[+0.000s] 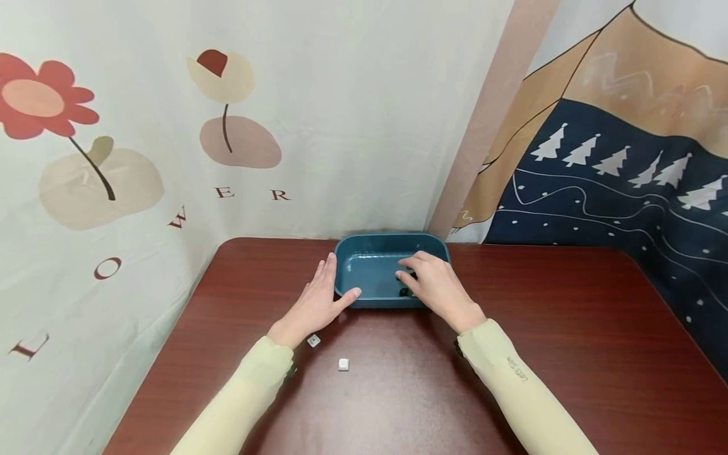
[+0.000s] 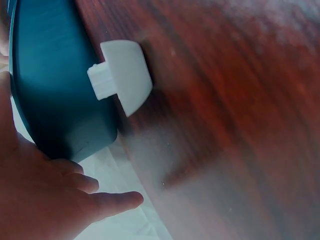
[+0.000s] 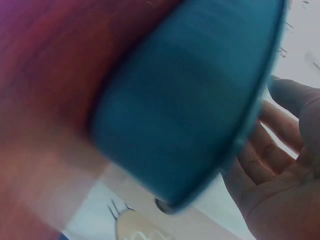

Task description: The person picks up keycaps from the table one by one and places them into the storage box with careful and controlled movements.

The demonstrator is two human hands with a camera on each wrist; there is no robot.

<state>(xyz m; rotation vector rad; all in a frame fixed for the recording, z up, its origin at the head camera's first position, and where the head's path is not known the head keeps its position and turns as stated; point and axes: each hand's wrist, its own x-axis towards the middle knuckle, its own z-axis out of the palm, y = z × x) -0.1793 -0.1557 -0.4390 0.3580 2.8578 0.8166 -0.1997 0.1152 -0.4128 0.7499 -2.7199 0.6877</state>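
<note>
A teal plastic basin (image 1: 372, 303) stands on the table against the curtain. At its left end my left hand (image 1: 315, 302) rests with straight fingers along the side and the thumb over the front rim. Over the right end, my right hand (image 1: 440, 287) reaches inside, thumb and forefinger apart, near small black pieces (image 1: 404, 292) at the bottom that it partly hides. One white keycap (image 1: 313, 340) lies by the left wrist with its stem showing, also large in the left wrist view as a white keycap (image 2: 131, 75). Another white keycap (image 1: 344, 364) sits upright closer to me.
The dark red wooden table (image 1: 569, 328) reaches back to a curtain (image 1: 352, 126) printed with flowers and letters. On the right hangs a cloth (image 1: 597, 183) with mountains and trees.
</note>
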